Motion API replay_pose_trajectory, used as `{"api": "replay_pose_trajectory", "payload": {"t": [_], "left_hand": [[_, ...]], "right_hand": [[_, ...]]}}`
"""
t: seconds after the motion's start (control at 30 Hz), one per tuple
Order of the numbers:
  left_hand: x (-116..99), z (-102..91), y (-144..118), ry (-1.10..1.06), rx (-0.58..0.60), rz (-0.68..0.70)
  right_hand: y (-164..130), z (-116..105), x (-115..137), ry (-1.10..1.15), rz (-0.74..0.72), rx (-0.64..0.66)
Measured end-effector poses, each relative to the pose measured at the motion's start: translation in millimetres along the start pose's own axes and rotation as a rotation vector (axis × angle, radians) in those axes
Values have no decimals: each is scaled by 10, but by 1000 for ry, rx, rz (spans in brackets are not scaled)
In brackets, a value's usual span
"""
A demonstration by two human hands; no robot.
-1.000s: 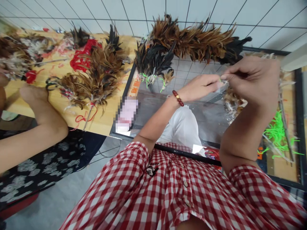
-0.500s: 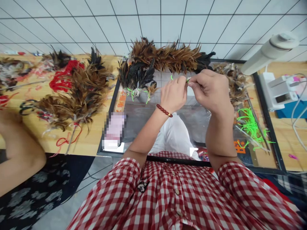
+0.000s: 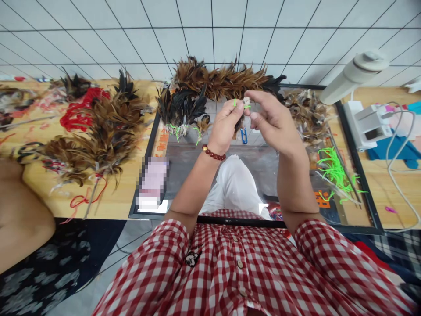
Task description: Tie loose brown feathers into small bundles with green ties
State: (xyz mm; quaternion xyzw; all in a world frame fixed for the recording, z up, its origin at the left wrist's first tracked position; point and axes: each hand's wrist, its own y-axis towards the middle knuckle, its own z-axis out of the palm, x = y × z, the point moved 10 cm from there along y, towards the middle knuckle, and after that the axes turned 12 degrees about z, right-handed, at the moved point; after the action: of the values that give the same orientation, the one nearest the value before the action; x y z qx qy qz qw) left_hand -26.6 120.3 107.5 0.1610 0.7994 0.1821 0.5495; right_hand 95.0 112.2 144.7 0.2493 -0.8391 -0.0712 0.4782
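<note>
My left hand, wearing a dark red bead bracelet, pinches a small feather bundle by its pale quill end. Bright green yarn is round the bundle, and brown feather shows beneath my fingers. Beside it, my right hand has its thumb and fingers apart, with the fingertips close to the bundle. Below the hands, a blue U-shaped tool, perhaps thread snips, lies on the glossy tray. Dark feather bundles tied with green yarn rest left of my left hand.
A long row of brown feathers lies along the back. Green yarn pieces are at right, near a white bottle and a white charger. A phone lies at left. A co-worker's arm is beside larger feather bunches.
My right hand's pinch has opened and its fingers have spread away from the bundle. My left hand has turned, and the bundle's quill end now shows. The view has shifted slightly.
</note>
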Motion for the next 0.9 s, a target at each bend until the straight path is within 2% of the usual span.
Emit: {"api": "replay_pose_trajectory", "payload": {"t": [0.07, 0.2, 0.33, 0.43, 0.6, 0.77, 0.9], "left_hand": [[7, -28, -5, 20, -13, 7], [133, -58, -29, -67, -71, -36], [292, -49, -34, -166, -115, -93], [317, 34, -21, -226, -27, -120], [175, 142, -25, -275, 118, -106], [98, 226, -48, -203, 142, -69], [93, 298, -73, -121, 174, -78]], "right_hand": [[19, 43, -70, -3, 64, -27], [23, -37, -107, -5, 129, -126], [28, -52, -91, -51, 127, -71], [48, -24, -172, -61, 149, -24], [71, -39, -264, -8, 141, -11], [21, -213, -48, -95, 29, -102], [6, -243, 64, -179, -11, -122]]}}
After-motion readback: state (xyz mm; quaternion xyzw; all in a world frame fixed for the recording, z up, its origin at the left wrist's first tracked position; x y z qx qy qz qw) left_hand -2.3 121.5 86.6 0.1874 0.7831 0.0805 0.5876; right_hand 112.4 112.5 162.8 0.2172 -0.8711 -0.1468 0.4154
